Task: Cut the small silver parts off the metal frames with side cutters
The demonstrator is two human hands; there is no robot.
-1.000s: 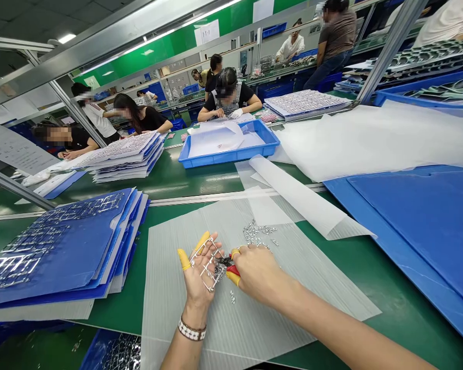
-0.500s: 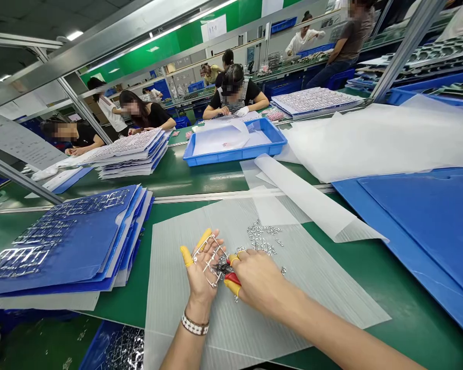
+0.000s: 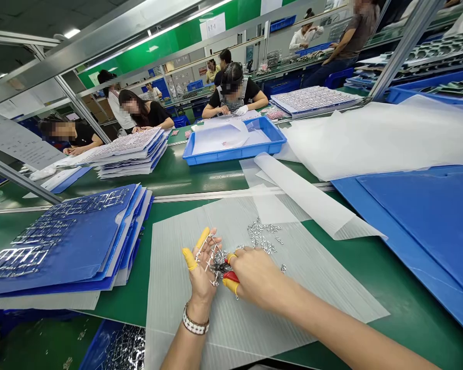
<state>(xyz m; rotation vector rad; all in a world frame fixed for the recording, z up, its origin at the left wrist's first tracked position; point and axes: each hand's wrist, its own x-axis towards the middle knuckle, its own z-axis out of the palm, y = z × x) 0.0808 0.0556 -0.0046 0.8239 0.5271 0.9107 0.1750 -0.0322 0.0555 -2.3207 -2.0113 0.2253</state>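
My left hand (image 3: 202, 277), palm up with yellow finger cots on the thumb and a finger, holds a shiny metallic sprue frame (image 3: 207, 261) across its palm and fingers. My right hand (image 3: 256, 275), also with yellow cots, is closed around red-handled side cutters (image 3: 230, 277). The dark jaws of the cutters are at the right side of the frame; whether they are closed on it I cannot tell. Small shiny pieces (image 3: 260, 234) lie loose on the grey-white sheet (image 3: 185, 318) beyond the right hand, and more are partly hidden near the cutters.
On the left sits a stack of blue sheets (image 3: 88, 236) bearing shiny frames. Behind are a blue tray (image 3: 231, 154) and a curled translucent sheet (image 3: 312, 200). Blue boards (image 3: 420, 216) lie on the right. A blue bin (image 3: 96, 341) is below the table edge. Several people work opposite.
My left hand has turned slightly, and the frame now appears narrower and more tilted. The cutters and my right hand have shifted a little left.
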